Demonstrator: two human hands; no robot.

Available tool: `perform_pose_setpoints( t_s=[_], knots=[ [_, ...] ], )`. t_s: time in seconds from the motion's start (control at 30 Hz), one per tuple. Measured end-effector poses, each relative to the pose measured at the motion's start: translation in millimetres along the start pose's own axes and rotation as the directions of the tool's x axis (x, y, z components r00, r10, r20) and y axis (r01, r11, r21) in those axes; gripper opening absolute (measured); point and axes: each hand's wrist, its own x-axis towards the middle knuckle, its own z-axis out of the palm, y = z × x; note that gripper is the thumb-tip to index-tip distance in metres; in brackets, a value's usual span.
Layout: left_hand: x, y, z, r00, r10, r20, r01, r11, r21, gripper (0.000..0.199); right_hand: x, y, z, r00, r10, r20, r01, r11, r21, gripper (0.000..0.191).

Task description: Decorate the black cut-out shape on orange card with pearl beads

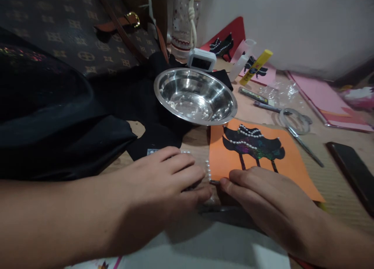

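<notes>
An orange card (257,177) lies flat, carrying a black glittery cut-out (251,142) with wavy edges, three legs and lines of small pearl beads. My right hand (265,195) rests over the card's near edge with its fingers closed. The tip of a thin dark stick-like thing (214,181) shows by those fingertips; its kind is unclear. Left of the card, my left hand (178,179) is curled with its fingers together, and whatever is in them is hidden. A pearl bead strip (208,169) stands at the card's left edge; more beads (185,152) show behind my left hand.
Behind the hands is a steel bowl (166,101) with loose beads inside. A white device (201,59), a yellow tube (257,67), tweezers (305,146), a clear tape ring (295,121) and a phone (350,171) lie around. Black fabric (117,89) and a patterned bag (73,31) fill the left.
</notes>
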Motion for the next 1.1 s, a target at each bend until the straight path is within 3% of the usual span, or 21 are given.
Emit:
perform_pose_setpoints(
  t_s=[0.2, 0.53, 0.73, 0.87, 1.1],
  knots=[
    [1, 2, -5.9, 1.0, -0.024, 0.004, 0.024, 0.999, 0.039, 0.06, 5, -1, 0, 0.99, 0.033, -0.135, -0.029, 0.999, 0.033, 0.018],
    [0, 0, -3.8, 1.0, -0.013, -0.004, 0.013, 1.0, 0.022, 0.06, 8, -2, 1, 0.979, 0.202, -0.02, -0.196, 0.965, 0.174, 0.016],
    [-1, 1, -3.6, 1.0, -0.013, -0.021, 0.013, 1.0, 0.011, 0.055, 6, 0, 5, 0.98, 0.2, -0.01, -0.195, 0.964, 0.18, 0.017],
    [-1, 2, -3.4, 1.0, -0.02, -0.017, 0.021, 0.999, 0.037, 0.062, 3, 2, 9, 0.979, 0.201, 0.025, -0.203, 0.966, 0.161, 0.017],
    [1, 2, -5.1, 1.0, -0.019, -0.005, 0.019, 0.999, 0.047, 0.059, 3, 3, 13, 0.99, 0.128, -0.064, -0.115, 0.978, 0.171, 0.012]
  ],
)
